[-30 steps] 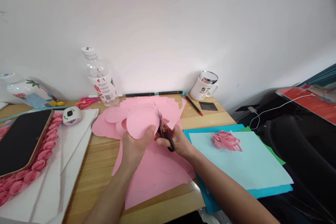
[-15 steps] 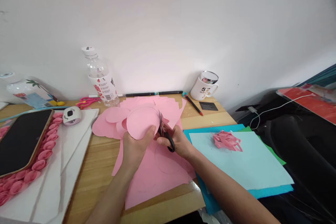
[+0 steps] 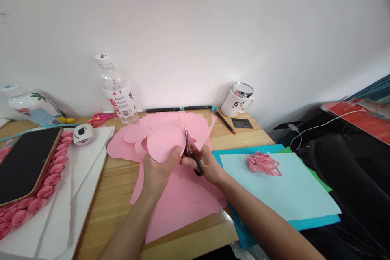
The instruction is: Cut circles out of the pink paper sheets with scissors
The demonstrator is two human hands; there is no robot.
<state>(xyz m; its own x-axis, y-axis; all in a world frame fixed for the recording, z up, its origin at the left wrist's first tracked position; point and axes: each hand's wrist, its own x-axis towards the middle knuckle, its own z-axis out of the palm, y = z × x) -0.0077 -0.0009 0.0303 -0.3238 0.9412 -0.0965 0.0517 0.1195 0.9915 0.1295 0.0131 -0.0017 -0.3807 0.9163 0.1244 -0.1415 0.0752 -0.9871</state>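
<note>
My left hand pinches a round pink paper piece between thumb and fingers, tilted up above the table. Black-handled scissors are gripped in my right hand, their blades pointing away from me along the right edge of that round piece. More pink paper circles lie just left of my left hand. Beneath both hands are pink sheets, one with a round outline drawn on it. Behind the blades lie further pink sheets and cut scraps.
Left: a phone on pink paper roses, a white board and a small white device. Along the wall: a bottle, pink scissors, black pens, a mug. Right: blue sheets with crumpled pink strips.
Almost nothing differs. The round paper and both hands have shifted only very slightly, and the scissors keep nearly the same place at its right edge.
</note>
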